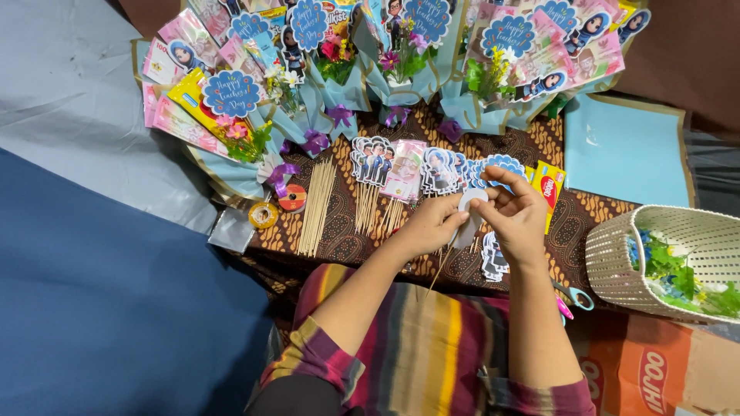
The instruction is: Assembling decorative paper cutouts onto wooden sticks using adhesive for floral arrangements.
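A round white paper cutout point(468, 206) is held between both hands above the batik-covered surface point(539, 146). The left hand point(433, 223) is closed on its lower left edge; the right hand point(515, 214) is closed on its right edge, fingers curled over the top. A thin wooden skewer point(442, 270) is seen running from under the cutout down and leftward toward the lap; its long axis is slanted, and the upper end is hidden behind the fingers. Which hand pinches it cannot be told. Both hands are equally near the cutout; the left is nearer the skewer's free end.

Counts: bouquets point(339, 69) in blue wrapping, about five along the far edge. Loose skewers point(317, 204) in one bundle, too many to count. Stick-mounted cartoon figures point(372, 158) in fanned groups, number unclear. Tape rolls point(277, 206), two. One white woven basket point(617, 262) with artificial flowers, at right. One light blue paper sheet point(624, 150). Scissors point(574, 296) partly hidden by the right forearm.
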